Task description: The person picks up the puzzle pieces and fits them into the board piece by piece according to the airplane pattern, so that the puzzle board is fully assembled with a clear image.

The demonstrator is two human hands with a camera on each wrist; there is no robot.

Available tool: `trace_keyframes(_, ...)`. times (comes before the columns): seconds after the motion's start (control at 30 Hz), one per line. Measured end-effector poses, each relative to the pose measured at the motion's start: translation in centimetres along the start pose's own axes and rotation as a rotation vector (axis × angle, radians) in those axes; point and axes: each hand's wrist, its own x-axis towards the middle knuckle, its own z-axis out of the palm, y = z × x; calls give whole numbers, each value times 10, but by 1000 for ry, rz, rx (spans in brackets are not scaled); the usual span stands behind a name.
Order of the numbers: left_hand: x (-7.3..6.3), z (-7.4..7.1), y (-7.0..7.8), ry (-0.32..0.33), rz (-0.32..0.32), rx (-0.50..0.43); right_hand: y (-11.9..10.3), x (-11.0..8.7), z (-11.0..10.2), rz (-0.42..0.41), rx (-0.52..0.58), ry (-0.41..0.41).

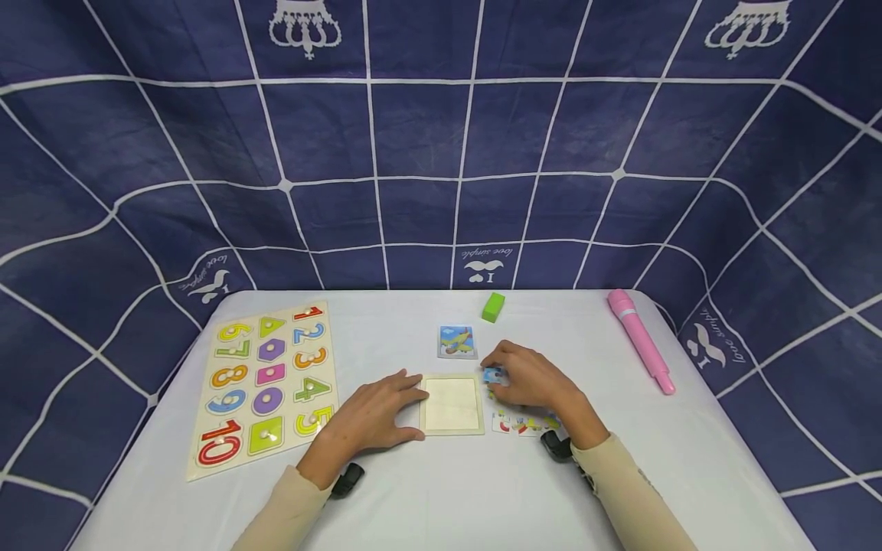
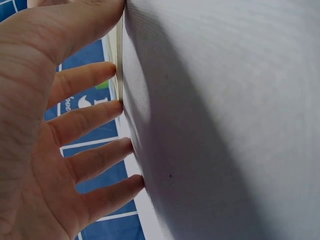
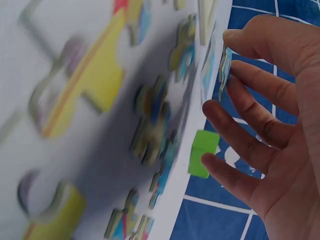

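A square wooden puzzle tray [image 1: 452,432] with a raised rim lies in the middle of the table, its inside bare. My left hand [image 1: 375,412] rests at the tray's left side, fingers spread, fingertips touching its edge. My right hand [image 1: 529,375] pinches a blue jigsaw piece [image 3: 225,72] between thumb and fingertips, just right of the tray. Below that hand lie several loose jigsaw pieces [image 1: 517,424], partly hidden by it in the head view. Behind the tray sits a square airplane picture [image 1: 457,342].
A wooden number and shape board [image 1: 251,402] covers the table's left side. Toward the back stands a green block [image 1: 492,307]. A pink microphone-shaped toy [image 1: 642,342] lies at the right. A dark blue curtain [image 1: 420,138] hangs behind the table.
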Motion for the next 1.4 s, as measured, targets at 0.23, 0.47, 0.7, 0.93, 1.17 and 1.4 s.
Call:
trace_keyframes(0.23,0,-1,0,12,5,5,-10,2,2,-85,5,32)
trace_keyframes(0.47,-1,-2,-3,7,-3,2,-20,7,6,-124,40,18)
trace_keyframes(0.7,-2,-3,-4,5,-11,-9,-28,13,12,-151,33,3)
trace_keyframes(0.93,-2,-3,-6,7,0,-3,-36,20,18,-153,30,-37)
trace_keyframes(1.17,-1,-3,-6,11,10,-4,-45,26,21,-188,17,-61)
trace_keyframes(1.4,-1,-4,-5,15,17,-9,-51,34,26,-229,-3,-71)
